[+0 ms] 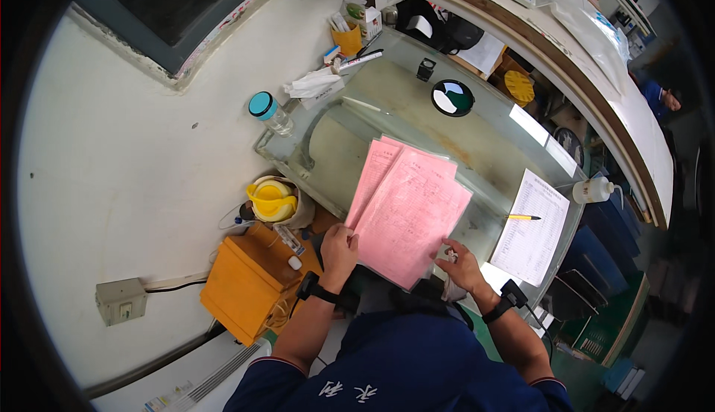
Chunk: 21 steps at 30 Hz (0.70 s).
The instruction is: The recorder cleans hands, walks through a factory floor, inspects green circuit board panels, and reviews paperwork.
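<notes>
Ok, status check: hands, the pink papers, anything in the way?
Left hand and right hand both grip the pink papers by the near edge. Stack held above the glass desk. Yellow pencil and white sheet lie apart, right.

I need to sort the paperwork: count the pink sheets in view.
2 show, and more may be hidden beneath. The top pink sheet is held over the glass desk by the left hand and right hand; a second pink sheet peeks out behind its upper left.

A single head-worn fisheye view looks steeply down, close over the glass-topped desk [477, 151], its edges bending.
</notes>
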Each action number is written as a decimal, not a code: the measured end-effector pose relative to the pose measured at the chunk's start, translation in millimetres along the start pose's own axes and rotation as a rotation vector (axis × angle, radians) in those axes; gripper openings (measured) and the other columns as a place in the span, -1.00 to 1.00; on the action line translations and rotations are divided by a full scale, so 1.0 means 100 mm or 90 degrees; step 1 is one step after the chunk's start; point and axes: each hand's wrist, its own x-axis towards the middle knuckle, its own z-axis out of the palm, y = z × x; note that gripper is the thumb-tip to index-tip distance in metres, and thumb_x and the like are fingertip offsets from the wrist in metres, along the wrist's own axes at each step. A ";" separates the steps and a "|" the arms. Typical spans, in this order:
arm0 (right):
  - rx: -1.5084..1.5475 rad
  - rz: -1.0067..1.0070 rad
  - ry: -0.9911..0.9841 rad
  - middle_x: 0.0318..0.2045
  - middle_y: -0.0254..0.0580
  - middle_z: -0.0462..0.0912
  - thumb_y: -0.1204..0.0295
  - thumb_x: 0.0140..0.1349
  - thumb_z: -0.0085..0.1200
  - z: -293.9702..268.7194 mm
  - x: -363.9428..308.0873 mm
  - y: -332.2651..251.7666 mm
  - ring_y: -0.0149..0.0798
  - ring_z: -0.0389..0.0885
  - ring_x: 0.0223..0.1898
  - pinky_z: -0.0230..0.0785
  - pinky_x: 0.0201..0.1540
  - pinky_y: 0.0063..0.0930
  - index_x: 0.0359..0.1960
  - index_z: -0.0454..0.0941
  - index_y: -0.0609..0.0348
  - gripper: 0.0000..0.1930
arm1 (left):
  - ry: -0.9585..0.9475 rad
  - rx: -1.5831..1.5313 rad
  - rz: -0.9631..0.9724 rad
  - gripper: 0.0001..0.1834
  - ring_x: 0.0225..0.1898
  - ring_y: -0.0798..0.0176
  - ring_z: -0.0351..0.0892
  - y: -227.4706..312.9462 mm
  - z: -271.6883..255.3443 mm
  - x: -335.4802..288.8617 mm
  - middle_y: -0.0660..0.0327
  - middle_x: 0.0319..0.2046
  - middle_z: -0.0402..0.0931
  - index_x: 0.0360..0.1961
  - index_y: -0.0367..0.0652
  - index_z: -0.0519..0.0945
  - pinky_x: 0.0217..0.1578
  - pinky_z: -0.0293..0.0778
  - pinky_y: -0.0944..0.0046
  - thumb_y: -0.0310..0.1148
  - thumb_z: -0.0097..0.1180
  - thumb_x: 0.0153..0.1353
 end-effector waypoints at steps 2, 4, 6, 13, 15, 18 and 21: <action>-0.027 0.001 -0.005 -0.17 0.03 0.62 0.34 0.06 0.28 -0.02 -0.01 0.01 -0.13 0.59 -0.15 0.40 -0.01 -0.38 0.11 0.40 0.33 -0.42 | -0.007 -0.051 0.007 -0.93 -0.20 -0.03 0.53 0.10 -0.03 -0.01 0.04 -0.27 0.55 -0.40 -0.21 0.56 -0.22 0.47 0.08 -0.54 0.14 0.04; 0.051 0.040 -0.033 -0.16 0.04 0.62 0.33 0.06 0.28 -0.04 -0.01 0.02 -0.13 0.59 -0.12 0.40 0.00 -0.37 0.11 0.40 0.33 -0.42 | -0.012 -0.111 0.064 -0.89 -0.23 -0.02 0.53 0.30 -0.09 -0.03 0.04 -0.29 0.54 -0.35 -0.22 0.57 -0.24 0.49 0.10 -0.56 0.12 0.05; 0.129 0.078 -0.062 -0.15 0.04 0.62 0.33 0.07 0.28 -0.07 -0.01 0.05 -0.12 0.59 -0.09 0.40 0.01 -0.36 0.11 0.41 0.33 -0.42 | -0.015 -0.171 0.122 -0.84 -0.27 -0.02 0.54 0.51 -0.14 -0.05 0.04 -0.30 0.53 -0.29 -0.24 0.58 -0.26 0.50 0.12 -0.58 0.11 0.05; 0.102 0.079 -0.050 -0.16 0.04 0.62 0.32 0.08 0.27 -0.10 -0.06 0.20 -0.11 0.59 -0.07 0.39 0.01 -0.37 0.10 0.40 0.36 -0.42 | -0.068 -0.217 0.253 -0.71 -0.33 0.06 0.58 0.64 -0.08 -0.11 0.08 -0.30 0.54 -0.18 -0.33 0.56 -0.30 0.55 0.20 -0.66 0.05 0.01; 0.102 0.076 -0.053 -0.16 0.04 0.62 0.31 0.08 0.27 -0.10 -0.06 0.21 -0.11 0.59 -0.07 0.39 0.01 -0.37 0.10 0.40 0.36 -0.42 | -0.081 -0.207 0.257 -0.69 -0.31 0.08 0.59 0.63 -0.07 -0.12 0.08 -0.30 0.55 -0.16 -0.34 0.56 -0.29 0.55 0.21 -0.67 0.05 0.00; 0.111 0.082 -0.051 -0.16 0.05 0.62 0.31 0.07 0.27 -0.10 -0.04 0.27 -0.10 0.59 -0.07 0.39 0.01 -0.36 0.10 0.41 0.36 -0.42 | -0.060 -0.182 0.227 -0.62 -0.29 0.09 0.59 0.62 -0.03 -0.11 0.07 -0.28 0.55 -0.08 -0.35 0.55 -0.27 0.56 0.23 -0.66 0.06 0.00; 0.108 0.070 -0.044 -0.18 0.05 0.62 0.31 0.07 0.27 -0.09 -0.05 0.28 -0.09 0.59 -0.08 0.39 0.01 -0.36 0.09 0.41 0.37 -0.42 | -0.030 -0.160 0.223 -0.58 -0.27 0.10 0.60 0.62 -0.01 -0.08 0.06 -0.27 0.55 -0.02 -0.34 0.54 -0.26 0.57 0.24 -0.65 0.08 0.00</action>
